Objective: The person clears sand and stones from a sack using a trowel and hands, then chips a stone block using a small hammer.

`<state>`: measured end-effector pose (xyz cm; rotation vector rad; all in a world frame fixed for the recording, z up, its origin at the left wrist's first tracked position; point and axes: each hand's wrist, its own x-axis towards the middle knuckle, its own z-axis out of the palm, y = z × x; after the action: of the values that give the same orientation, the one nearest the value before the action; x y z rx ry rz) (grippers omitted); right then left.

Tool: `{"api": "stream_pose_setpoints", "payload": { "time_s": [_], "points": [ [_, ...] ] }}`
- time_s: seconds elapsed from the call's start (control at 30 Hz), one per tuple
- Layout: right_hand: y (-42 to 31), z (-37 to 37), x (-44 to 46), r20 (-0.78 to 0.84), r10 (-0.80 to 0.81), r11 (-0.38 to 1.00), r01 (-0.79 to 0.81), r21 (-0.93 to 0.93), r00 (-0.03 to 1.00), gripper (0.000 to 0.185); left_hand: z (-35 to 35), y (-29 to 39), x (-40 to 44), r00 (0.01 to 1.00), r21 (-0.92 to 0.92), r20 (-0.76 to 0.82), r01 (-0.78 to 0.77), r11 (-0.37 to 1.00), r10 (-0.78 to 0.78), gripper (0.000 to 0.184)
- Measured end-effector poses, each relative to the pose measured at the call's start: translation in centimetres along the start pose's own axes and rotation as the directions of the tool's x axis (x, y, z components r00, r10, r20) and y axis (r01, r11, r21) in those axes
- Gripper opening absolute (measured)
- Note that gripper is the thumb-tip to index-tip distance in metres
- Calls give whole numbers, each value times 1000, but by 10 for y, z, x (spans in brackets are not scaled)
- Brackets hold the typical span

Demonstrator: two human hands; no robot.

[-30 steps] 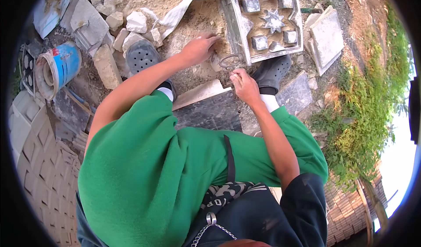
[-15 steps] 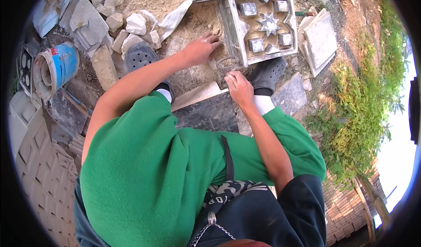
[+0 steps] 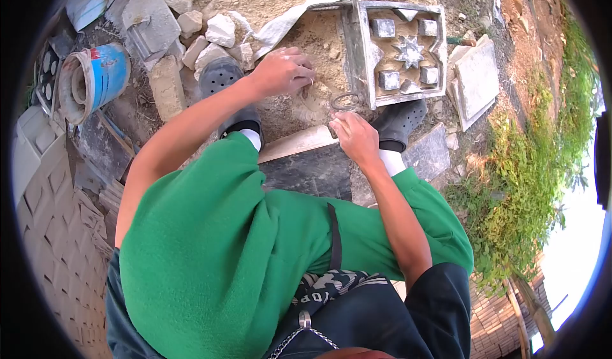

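Observation:
A square mould frame [image 3: 364,62] lies tilted on the ground, with several raised grey blocks and a star-shaped piece [image 3: 410,52] inside, sandy material between them. A metal ring handle [image 3: 346,101] hangs at its near left corner. My left hand [image 3: 284,73] is over the loose sandy soil [image 3: 328,40] left of the mould, its fingers curled together; what is in them, if anything, is hidden. Just below the ring handle, my right hand [image 3: 357,136] has its fingers pinched; I cannot make out anything between them.
Dark clogs [image 3: 401,118] stand on both sides of the work spot. A dark slab [image 3: 306,171] lies between my legs. Rubble stones [image 3: 220,30] and a blue bucket [image 3: 109,72] are at left. Flat tiles [image 3: 478,81] lean at right, near plants [image 3: 516,187].
The view has shifted, so the scene sits lower and further right. My left hand has drawn away from the mould, its fingers going from spread to curled. My right hand stays near the ring handle.

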<state>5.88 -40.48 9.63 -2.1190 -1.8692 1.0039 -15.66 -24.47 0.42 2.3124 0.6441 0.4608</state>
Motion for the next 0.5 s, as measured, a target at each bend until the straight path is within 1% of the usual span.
{"api": "stream_pose_setpoints", "payload": {
  "time_s": [0.03,0.1,0.13,0.2,0.23,0.3,0.33,0.37,0.43,0.47,0.5],
  "points": [
    [-7,0,2,-12,-11,1000,12,19,1000,20,-8,0,-3,1000,11,1,11,1000,-11,19],
    [-20,2,9,-19,-47,998,48,46,999,19,-21,-2,-7,985,-55,-31,167,984,-168,18],
    [-26,4,12,-20,-37,998,38,50,999,19,-26,-5,-7,982,-38,-40,182,982,-184,18],
    [-40,5,22,-25,-25,998,27,60,999,19,-37,-9,-4,959,-46,-107,259,965,-262,17],
    [-47,6,31,-23,-52,997,53,61,998,19,-43,-13,-1,954,-31,-124,272,962,-273,17],
    [-59,6,49,-54,-47,996,51,69,997,19,-54,-20,9,895,-50,-308,323,945,-323,17],
    [-66,4,61,-55,-66,996,70,63,996,19,-65,-27,17,871,-35,-313,388,921,-379,18],
    [-73,2,76,-70,-70,995,75,71,995,20,-77,-35,25,865,-33,-329,391,920,-380,18],
    [-85,-7,111,-88,-83,993,90,70,993,21,-102,-55,41,757,-85,-472,470,878,-451,20],
    [-91,-12,132,-55,-73,991,79,106,996,22,-117,-65,46,752,-85,-482,470,879,-449,20],
    [-97,-16,155,-23,-65,988,68,141,998,22,-133,-75,51,690,-87,-505,557,826,-519,25]
  ]
}}
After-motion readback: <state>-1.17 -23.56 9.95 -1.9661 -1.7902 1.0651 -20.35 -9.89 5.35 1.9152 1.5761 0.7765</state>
